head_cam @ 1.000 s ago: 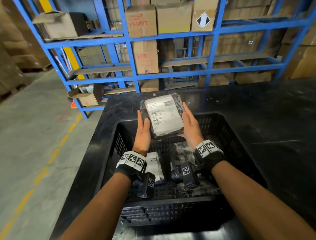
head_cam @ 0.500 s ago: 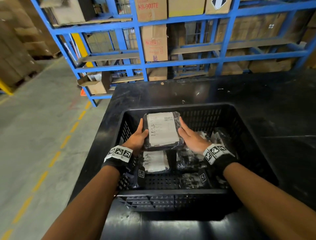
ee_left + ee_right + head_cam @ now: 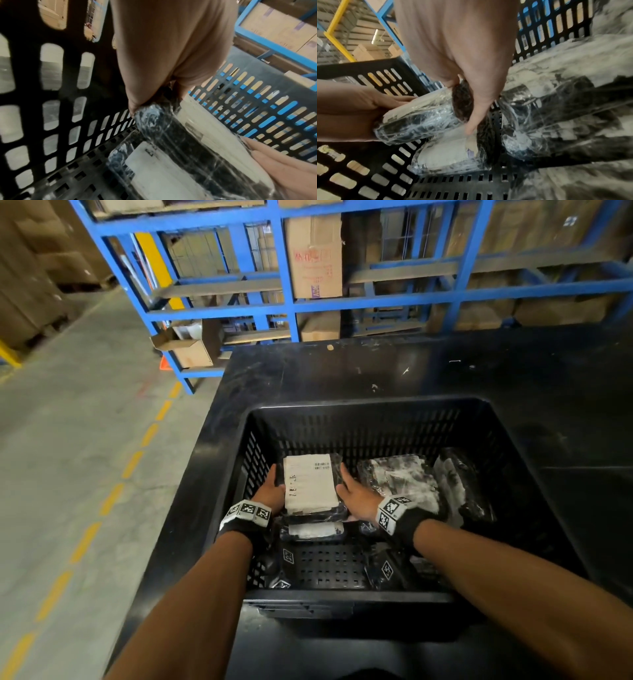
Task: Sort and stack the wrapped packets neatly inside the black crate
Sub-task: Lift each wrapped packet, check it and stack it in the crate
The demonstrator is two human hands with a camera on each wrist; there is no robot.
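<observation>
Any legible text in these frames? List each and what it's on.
Held packet's label: printed lines and a barcode, too small to read.
Lower packet's label: blurred, unreadable.
Cardboard box on the blue rack: red and purple print, blurred, unreadable.
Wristbands: square coded markers, no words.

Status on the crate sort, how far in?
Early. Done: one packet lies flat at the crate's left. In hand: left hand and right hand are setting a labelled packet onto it. Left: the loose pile at right.

Black crate (image 3: 359, 422); black packet (image 3: 310, 486), white label; blue shelving (image 3: 287, 268).
</observation>
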